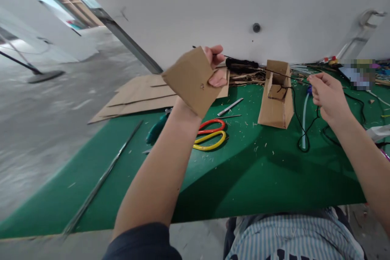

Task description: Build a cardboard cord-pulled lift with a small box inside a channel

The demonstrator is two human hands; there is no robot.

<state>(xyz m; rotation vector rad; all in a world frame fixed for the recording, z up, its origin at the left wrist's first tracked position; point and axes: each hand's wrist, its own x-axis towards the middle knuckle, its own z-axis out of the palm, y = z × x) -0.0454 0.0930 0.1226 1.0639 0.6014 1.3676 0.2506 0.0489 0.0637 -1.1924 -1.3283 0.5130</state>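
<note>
My left hand (pixel 218 79) is raised over the table, closed on a tilted piece of cardboard (pixel 190 77) that hides most of its fingers. A small mark or hole shows near the cardboard's middle. A thin black cord (pixel 295 109) runs from beside my left fingers across to my right hand (pixel 330 95), which pinches it between thumb and forefinger. Its slack part hangs in loops toward the green surface. Between my hands stands a folded cardboard structure (pixel 276 111) with a small box-shaped pocket, behind the cord.
Red-and-yellow-handled scissors (pixel 210 145), a utility knife (pixel 230 106) and a teal-handled tool (pixel 157 128) lie on the green table (pixel 243 187). Cardboard sheets (pixel 137 95) are stacked at the left, near thin rods (pixel 105 174). Brown strips (pixel 246 78) lie along the wall.
</note>
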